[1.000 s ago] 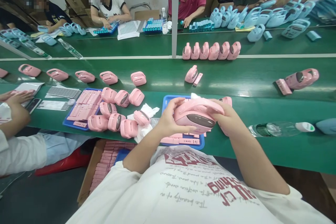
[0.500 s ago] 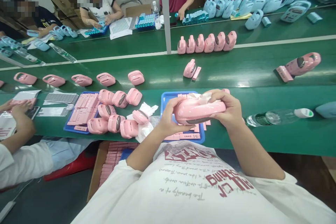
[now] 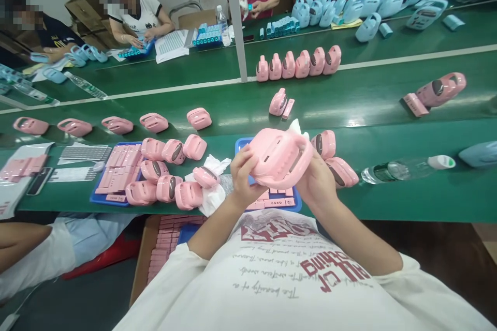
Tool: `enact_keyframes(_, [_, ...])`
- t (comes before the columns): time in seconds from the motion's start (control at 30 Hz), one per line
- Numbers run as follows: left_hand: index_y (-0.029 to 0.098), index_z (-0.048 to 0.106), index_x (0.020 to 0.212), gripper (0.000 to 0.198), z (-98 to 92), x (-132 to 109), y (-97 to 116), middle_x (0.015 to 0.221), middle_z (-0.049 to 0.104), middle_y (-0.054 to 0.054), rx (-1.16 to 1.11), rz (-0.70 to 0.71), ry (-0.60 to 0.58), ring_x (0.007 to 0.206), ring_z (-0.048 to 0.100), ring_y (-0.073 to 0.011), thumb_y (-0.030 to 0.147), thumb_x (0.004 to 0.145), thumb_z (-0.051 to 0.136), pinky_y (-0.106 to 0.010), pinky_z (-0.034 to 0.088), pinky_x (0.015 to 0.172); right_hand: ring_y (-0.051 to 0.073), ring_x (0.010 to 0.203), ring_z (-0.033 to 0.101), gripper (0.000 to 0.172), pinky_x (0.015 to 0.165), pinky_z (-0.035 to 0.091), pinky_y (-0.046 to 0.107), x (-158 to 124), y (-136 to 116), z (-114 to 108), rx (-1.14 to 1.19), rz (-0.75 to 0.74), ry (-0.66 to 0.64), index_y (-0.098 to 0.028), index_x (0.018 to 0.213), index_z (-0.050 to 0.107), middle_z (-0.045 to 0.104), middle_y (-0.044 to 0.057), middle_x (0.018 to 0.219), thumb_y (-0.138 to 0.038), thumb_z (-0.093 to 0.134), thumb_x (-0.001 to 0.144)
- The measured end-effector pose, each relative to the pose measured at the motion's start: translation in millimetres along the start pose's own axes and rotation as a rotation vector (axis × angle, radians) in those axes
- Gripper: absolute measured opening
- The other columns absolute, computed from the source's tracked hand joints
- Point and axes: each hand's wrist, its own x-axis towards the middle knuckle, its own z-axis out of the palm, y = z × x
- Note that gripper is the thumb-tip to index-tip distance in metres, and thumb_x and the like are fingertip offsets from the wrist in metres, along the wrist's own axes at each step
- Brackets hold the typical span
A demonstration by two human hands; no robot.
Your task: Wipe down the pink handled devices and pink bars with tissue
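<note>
A glossy pink plastic case with a loop handle is held up in front of my chest, its slotted face and handle turned toward me. My left hand grips its left end, fingers bent over the edge. My right hand is closed around the handle side, with its fingers largely hidden behind the case. A white tissue sticks up behind the handle by my right hand. Below the case, a blue tray holds pink strip-like pieces, partly covered by my hands.
Several pink cases cluster at left beside crumpled tissue and another blue tray. Two more pink cases and a water bottle lie at right. Pink cases line the green belt. Co-workers sit opposite.
Both hands have tilted the case so its broad face and handle turn toward me. Pink cases at right are now uncovered. The left neighbour's hands have left the view.
</note>
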Motion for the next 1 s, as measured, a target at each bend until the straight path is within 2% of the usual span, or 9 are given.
enact_keyframes(0.13, [0.027,0.049,0.1,0.056,6.3,-4.8,-8.1,0.113,0.048,-0.008,-0.014,-0.114,0.006,0.131,0.038,-0.0351,0.062,0.062,0.072,-0.059,0.029,0.108,0.017,0.094,0.058,0.026,0.076,0.049,0.028,-9.0,-1.9,-7.9,-0.035,0.007,0.084,-0.025,0.1,0.056,0.062,0.002,0.101,-0.038,0.053,0.078])
enact_keyframes(0.23, [0.025,0.048,0.108,0.065,10.1,-0.1,-5.2,0.121,0.049,-0.01,-0.136,-0.279,-0.026,0.127,0.043,-0.0324,0.052,0.057,0.079,-0.054,0.034,0.106,0.015,0.075,0.055,0.018,0.062,0.044,0.024,-6.8,-4.8,-19.6,-0.121,0.031,0.161,-0.024,0.087,0.058,0.06,0.0,0.081,-0.033,0.053,0.072])
enact_keyframes(0.3, [0.024,0.046,0.113,0.072,13.1,3.5,-1.6,0.12,0.052,-0.01,-0.331,-0.467,-0.069,0.118,0.051,-0.0283,0.047,0.055,0.082,-0.047,0.041,0.101,0.013,0.06,0.046,0.014,0.052,0.037,0.024,-1.4,-6.7,-28.5,-0.205,0.007,0.177,-0.023,0.078,0.058,0.053,-0.001,0.067,-0.031,0.053,0.068])
enact_keyframes(0.4, [0.022,0.047,0.108,0.07,17.4,7.6,4.5,0.109,0.059,-0.006,-0.665,-0.804,-0.084,0.104,0.059,-0.023,0.045,0.052,0.082,-0.04,0.048,0.092,0.011,0.052,0.037,0.012,0.048,0.03,0.024,9.8,-7.4,-42.8,-0.294,-0.1,0.204,-0.021,0.071,0.057,0.046,-0.003,0.058,-0.03,0.054,0.064])
enact_keyframes(0.5, [0.021,0.052,0.103,0.064,17.5,14.0,12.7,0.103,0.064,-0.006,-0.898,-1.096,-0.101,0.1,0.061,-0.0242,0.051,0.053,0.077,-0.04,0.051,0.086,0.011,0.054,0.041,0.017,0.05,0.033,0.024,19.0,-3.7,-55.8,-0.344,-0.107,0.217,-0.021,0.074,0.058,0.049,-0.002,0.061,-0.036,0.058,0.068])
enact_keyframes(0.6, [0.022,0.057,0.102,0.059,12.6,24.8,20.5,0.097,0.066,-0.006,-1.071,-1.417,-0.193,0.094,0.062,-0.0262,0.063,0.061,0.065,-0.041,0.055,0.074,0.012,0.058,0.046,0.027,0.053,0.038,0.025,21.8,3.6,-64.3,-0.37,-0.052,0.218,-0.021,0.077,0.058,0.052,-0.002,0.065,-0.047,0.06,0.072])
enact_keyframes(0.67, [0.022,0.058,0.103,0.058,8.9,32.5,23.7,0.094,0.066,-0.006,-1.165,-1.566,-0.237,0.09,0.062,-0.0255,0.067,0.066,0.058,-0.041,0.056,0.071,0.012,0.058,0.048,0.03,0.054,0.04,0.025,20.8,8.6,-67.4,-0.378,-0.008,0.21,-0.021,0.077,0.058,0.053,-0.002,0.065,-0.051,0.062,0.071])
enact_keyframes(0.87, [0.023,0.06,0.104,0.059,11.1,39.6,19.8,0.088,0.065,-0.005,-1.265,-1.624,-0.352,0.085,0.062,-0.023,0.069,0.067,0.059,-0.041,0.055,0.071,0.011,0.049,0.043,0.034,0.046,0.036,0.025,28.1,12.1,-75.6,-0.409,0.086,0.171,-0.022,0.061,0.049,0.046,-0.004,0.054,-0.051,0.066,0.068])
enact_keyframes(1.0, [0.021,0.061,0.097,0.055,22.3,28.5,7.9,0.083,0.064,-0.003,-1.109,-1.554,-0.43,0.075,0.06,-0.0187,0.064,0.063,0.068,-0.034,0.051,0.065,0.015,0.058,0.056,0.04,0.051,0.045,0.028,46.9,2.5,-83.7,-0.335,0.182,0.026,-0.022,0.081,0.061,0.06,0.0,0.069,-0.061,0.061,0.069])
